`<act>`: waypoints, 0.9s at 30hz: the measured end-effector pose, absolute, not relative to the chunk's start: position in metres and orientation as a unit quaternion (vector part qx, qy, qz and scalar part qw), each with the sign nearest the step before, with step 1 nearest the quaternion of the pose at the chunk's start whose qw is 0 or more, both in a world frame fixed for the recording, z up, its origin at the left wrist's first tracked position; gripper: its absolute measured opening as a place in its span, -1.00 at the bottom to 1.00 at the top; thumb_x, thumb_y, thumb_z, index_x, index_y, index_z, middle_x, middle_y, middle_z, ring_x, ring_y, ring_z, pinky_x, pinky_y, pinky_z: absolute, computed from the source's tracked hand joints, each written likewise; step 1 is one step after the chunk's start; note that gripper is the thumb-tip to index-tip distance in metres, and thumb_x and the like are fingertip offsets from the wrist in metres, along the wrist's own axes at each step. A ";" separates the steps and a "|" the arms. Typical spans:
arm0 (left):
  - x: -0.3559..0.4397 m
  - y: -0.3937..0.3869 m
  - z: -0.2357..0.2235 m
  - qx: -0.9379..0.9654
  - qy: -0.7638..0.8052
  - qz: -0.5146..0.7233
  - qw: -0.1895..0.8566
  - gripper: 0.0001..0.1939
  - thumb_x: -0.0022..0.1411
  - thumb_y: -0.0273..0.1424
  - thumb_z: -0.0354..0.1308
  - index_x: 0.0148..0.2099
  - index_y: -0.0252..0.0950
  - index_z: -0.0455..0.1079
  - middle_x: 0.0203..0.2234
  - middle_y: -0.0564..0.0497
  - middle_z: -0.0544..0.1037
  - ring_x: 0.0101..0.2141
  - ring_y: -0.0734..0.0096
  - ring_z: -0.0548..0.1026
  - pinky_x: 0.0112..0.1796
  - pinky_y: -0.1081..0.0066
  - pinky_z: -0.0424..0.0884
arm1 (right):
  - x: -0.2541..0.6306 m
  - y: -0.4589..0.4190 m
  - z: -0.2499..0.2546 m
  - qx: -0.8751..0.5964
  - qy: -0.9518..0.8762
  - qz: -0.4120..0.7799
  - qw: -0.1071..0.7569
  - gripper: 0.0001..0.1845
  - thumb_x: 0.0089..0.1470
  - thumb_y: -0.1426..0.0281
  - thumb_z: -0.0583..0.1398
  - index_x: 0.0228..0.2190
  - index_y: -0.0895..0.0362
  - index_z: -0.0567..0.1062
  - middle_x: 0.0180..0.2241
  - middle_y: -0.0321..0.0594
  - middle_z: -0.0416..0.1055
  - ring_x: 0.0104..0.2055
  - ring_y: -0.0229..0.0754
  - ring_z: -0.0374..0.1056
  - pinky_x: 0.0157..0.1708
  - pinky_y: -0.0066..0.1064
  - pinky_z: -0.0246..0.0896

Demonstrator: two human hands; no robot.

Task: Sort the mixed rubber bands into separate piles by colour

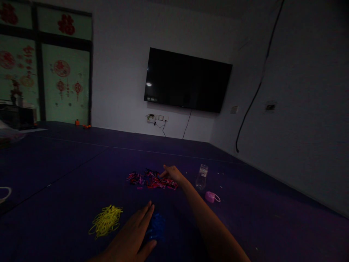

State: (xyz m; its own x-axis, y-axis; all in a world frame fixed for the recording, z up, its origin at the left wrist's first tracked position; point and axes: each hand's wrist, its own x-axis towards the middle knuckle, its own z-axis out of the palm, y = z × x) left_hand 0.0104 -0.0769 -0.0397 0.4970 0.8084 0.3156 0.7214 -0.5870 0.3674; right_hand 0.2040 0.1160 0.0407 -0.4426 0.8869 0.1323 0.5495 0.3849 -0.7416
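My left hand (135,233) lies flat on the dark purple mat, fingers stretched out, its fingertips and thumb side against a small pile of blue rubber bands (157,227). A heap of yellow rubber bands (107,220) sits just left of that hand. My right hand (172,173) reaches far forward to a mixed pile of pink, red and dark rubber bands (149,179). Its fingers are drawn together at the pile's right edge, pinching at the bands; what is between them is too small to make out.
A small clear plastic bottle (202,176) stands right of the mixed pile, a pink lid with a loop (211,197) lying near it. A black TV (187,80) hangs on the far wall. A white object (4,193) sits at the left edge.
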 end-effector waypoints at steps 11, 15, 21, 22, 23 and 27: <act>0.010 -0.076 -0.042 0.854 0.455 0.233 0.094 -0.10 0.18 -0.34 0.02 0.33 -0.17 -0.58 0.30 -0.08 -0.34 0.23 -0.04 -0.06 0.10 -0.01 0.14 | 0.176 0.059 0.088 -0.267 -0.755 0.584 -0.134 -0.46 0.07 0.07 0.09 -0.49 0.30 0.57 -0.38 0.00 0.53 -0.38 -0.21 0.45 -0.56 -0.58 0.13; 0.011 -0.076 -0.042 0.854 0.455 0.237 0.088 -0.11 0.18 -0.35 0.00 0.33 -0.17 -0.55 0.30 -0.08 -0.32 0.23 -0.03 -0.06 0.11 -0.02 0.12 | 0.177 0.074 0.083 -0.317 -0.794 0.516 0.052 -0.38 0.16 0.04 -0.05 -0.43 0.29 0.56 -0.37 -0.01 0.53 -0.43 -0.23 0.44 -0.59 -0.56 0.12; 0.011 -0.075 -0.043 0.861 0.448 0.227 0.082 -0.14 0.18 -0.34 -0.01 0.34 -0.20 -0.51 0.30 -0.10 -0.27 0.23 -0.02 -0.05 0.11 -0.02 0.11 | 0.182 0.107 0.059 -0.486 -0.806 0.214 0.261 -0.45 0.23 0.19 -0.07 -0.34 0.30 0.58 -0.42 -0.09 0.52 -0.34 -0.19 0.41 -0.39 -0.50 0.15; 0.011 -0.075 -0.043 0.862 0.446 0.226 0.080 -0.14 0.19 -0.34 -0.02 0.34 -0.21 -0.52 0.30 -0.10 -0.28 0.23 -0.02 -0.05 0.11 -0.02 0.11 | 0.184 0.110 0.056 -0.492 -0.805 0.201 0.262 -0.46 0.22 0.20 -0.06 -0.35 0.30 0.58 -0.45 -0.10 0.52 -0.35 -0.17 0.41 -0.38 -0.49 0.15; 0.011 -0.075 -0.043 0.863 0.445 0.225 0.079 -0.14 0.19 -0.34 -0.02 0.34 -0.21 -0.53 0.30 -0.10 -0.28 0.23 -0.01 -0.05 0.11 -0.02 0.11 | 0.186 0.111 0.052 -0.495 -0.806 0.194 0.261 -0.47 0.21 0.20 -0.05 -0.35 0.29 0.58 -0.47 -0.11 0.51 -0.35 -0.16 0.41 -0.37 -0.48 0.14; 0.011 -0.075 -0.044 0.862 0.443 0.229 0.089 -0.13 0.18 -0.34 0.01 0.34 -0.19 -0.50 0.30 -0.06 -0.25 0.23 0.01 -0.03 0.12 0.02 0.11 | 0.190 0.110 0.040 -0.485 -0.816 0.184 0.257 -0.44 0.24 0.21 -0.12 -0.31 0.24 0.58 -0.36 -0.10 0.52 -0.29 -0.17 0.41 -0.33 -0.49 0.16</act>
